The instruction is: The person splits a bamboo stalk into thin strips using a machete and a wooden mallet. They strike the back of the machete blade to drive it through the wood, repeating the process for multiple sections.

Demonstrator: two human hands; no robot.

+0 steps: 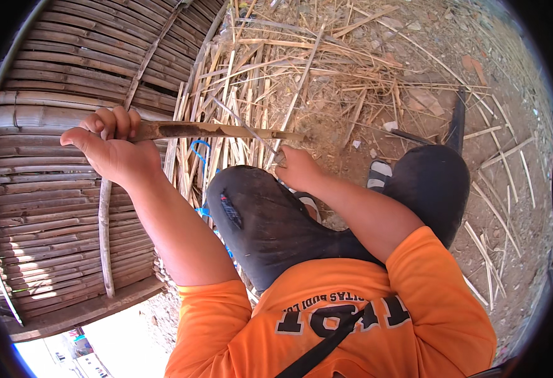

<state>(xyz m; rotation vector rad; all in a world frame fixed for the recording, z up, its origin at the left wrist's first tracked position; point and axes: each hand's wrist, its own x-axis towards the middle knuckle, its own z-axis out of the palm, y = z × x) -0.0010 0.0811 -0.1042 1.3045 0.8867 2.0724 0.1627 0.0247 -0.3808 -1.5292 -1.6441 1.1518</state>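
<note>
My left hand [114, 140] is closed around one end of a split bamboo strip [188, 130], its thumb pointing outward to the left. Dark brown patches mark the strip's pale surface, and it stretches level to the right in front of my knees. Closed near the strip's far end, my right hand [296, 167] grips a knife [246, 126] with a long, thin, greyish blade. That blade slants up and to the left across the bamboo; the handle is hidden in my fingers. Whether the edge cuts into the strip, I cannot tell.
A slatted bamboo platform [56, 208] lies on the left, with a bent wooden pole [105, 239] against it. Many split bamboo strips [239, 94] cover the ground ahead. A dark flat bar [457, 120] lies beyond my right knee. Blue cord [199, 149] shows beside my left knee.
</note>
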